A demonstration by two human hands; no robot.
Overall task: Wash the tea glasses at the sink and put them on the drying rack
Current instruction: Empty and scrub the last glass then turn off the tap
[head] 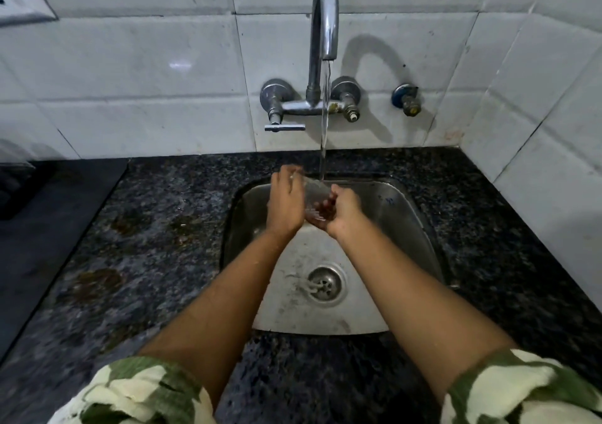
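Camouflage sleeves at the bottom edge, both forearms reaching forward over the dark speckled surface to the sink; entry follows.

Grip: left hand curled round the side of a clear tea glass, fingers wrapped on it; right hand closed at the glass's near end, fingers apparently working inside or at the rim, exact placing hidden by glare and water.

Tea glass: held tilted between both hands, above the far part of the sink basin, touching the stream; no other glasses in view.

Water: running in a steady column from the curved tap onto the glass; lever handle below the left valve.

Basin: steel, wet, drain open and near the front.

Drying rack: not in view.

Risks, judged: wet glass may slip from wet hands and strike the steel; squeezing a thin wall while scrubbing could crack it; stream hitting the tilted side may splash onto the surface; rack out of sight means a blind carry.
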